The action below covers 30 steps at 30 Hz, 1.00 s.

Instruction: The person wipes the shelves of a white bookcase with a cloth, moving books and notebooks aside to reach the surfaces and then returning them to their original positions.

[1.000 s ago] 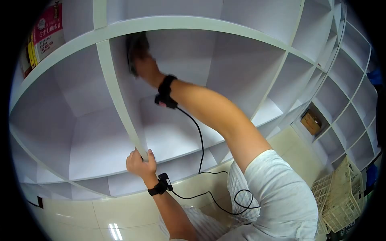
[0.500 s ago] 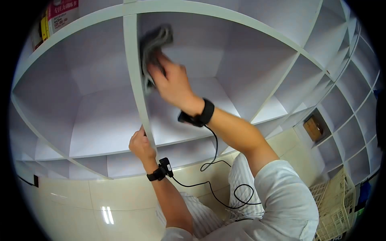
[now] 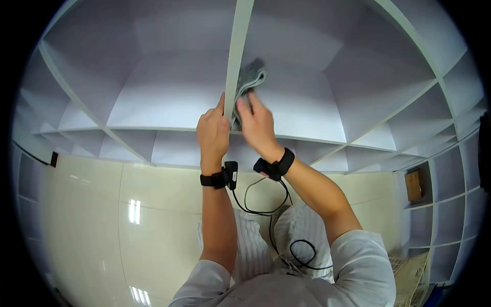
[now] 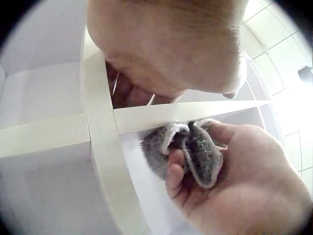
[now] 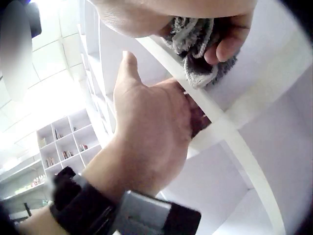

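My right hand holds a folded grey cloth with pale edging, its thumb and fingers around the folds. The cloth lies against the right face of an upright shelf divider, close to the divider's front edge. In the left wrist view, the gripped cloth bunches beside the shelf boards. On the divider's other side, my left hand rests its fingers against the panel, low near the front edge. The right wrist view shows that left hand with its thumb sticking out, away from the board.
White shelf compartments spread to both sides. A cardboard box sits in a cubby at right, above a cream plastic crate. Black cables from the wrist cameras hang over the person's lap. Shiny tiles cover the floor.
The right hand has brought the cloth from deep in the upper compartment down and forward along the divider. The left hand's thumb has come off the divider's right side. The head view has turned.
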Each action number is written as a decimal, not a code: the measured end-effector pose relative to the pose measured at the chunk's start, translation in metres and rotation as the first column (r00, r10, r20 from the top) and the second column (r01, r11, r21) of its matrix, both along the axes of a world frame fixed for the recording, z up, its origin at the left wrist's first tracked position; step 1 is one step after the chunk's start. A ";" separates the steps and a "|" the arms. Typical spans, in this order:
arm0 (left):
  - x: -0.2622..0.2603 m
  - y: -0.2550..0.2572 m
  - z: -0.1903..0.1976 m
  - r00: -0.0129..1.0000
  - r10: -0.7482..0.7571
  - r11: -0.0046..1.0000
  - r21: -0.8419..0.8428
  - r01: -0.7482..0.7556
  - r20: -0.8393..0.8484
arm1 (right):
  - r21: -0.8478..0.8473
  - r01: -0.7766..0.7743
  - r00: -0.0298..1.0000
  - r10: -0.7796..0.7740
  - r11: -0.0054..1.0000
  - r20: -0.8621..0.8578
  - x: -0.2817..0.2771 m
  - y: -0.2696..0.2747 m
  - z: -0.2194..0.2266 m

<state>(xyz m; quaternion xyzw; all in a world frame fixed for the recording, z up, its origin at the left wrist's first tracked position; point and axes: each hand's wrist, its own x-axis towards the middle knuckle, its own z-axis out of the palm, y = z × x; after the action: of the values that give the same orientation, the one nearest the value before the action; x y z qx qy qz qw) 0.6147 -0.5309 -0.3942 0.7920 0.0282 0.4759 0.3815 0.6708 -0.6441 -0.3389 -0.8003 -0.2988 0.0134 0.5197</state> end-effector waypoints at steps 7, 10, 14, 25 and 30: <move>-0.006 -0.007 0.002 0.988 -0.135 0.956 -0.255 0.149 0.072 | 0.567 -0.215 0.944 0.021 0.795 0.329 -0.008 0.029 0.024; 0.001 0.011 -0.015 0.963 -0.160 0.865 -0.438 0.243 0.217 | 0.667 -0.178 0.933 -0.092 0.723 0.349 0.009 0.055 -0.011; -0.005 0.001 0.001 0.888 -0.222 0.782 -0.470 0.409 0.402 | 0.588 -0.166 0.628 -0.375 0.791 0.682 0.024 0.049 -0.030; 0.012 -0.010 0.074 0.771 0.164 0.543 -0.709 0.450 0.615 | 0.954 -0.286 0.949 0.161 0.087 0.270 0.043 0.043 0.000; 0.018 0.020 0.078 0.882 0.444 0.650 -0.735 -0.193 0.161 | 0.805 -0.390 0.917 0.107 0.447 0.384 0.040 0.039 -0.002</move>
<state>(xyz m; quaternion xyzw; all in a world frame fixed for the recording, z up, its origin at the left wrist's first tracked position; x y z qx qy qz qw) 0.6330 -0.5113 -0.3158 0.4791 0.2833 0.6134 0.5604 0.7109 -0.6053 -0.3411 -0.3666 -0.4487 -0.1748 0.7961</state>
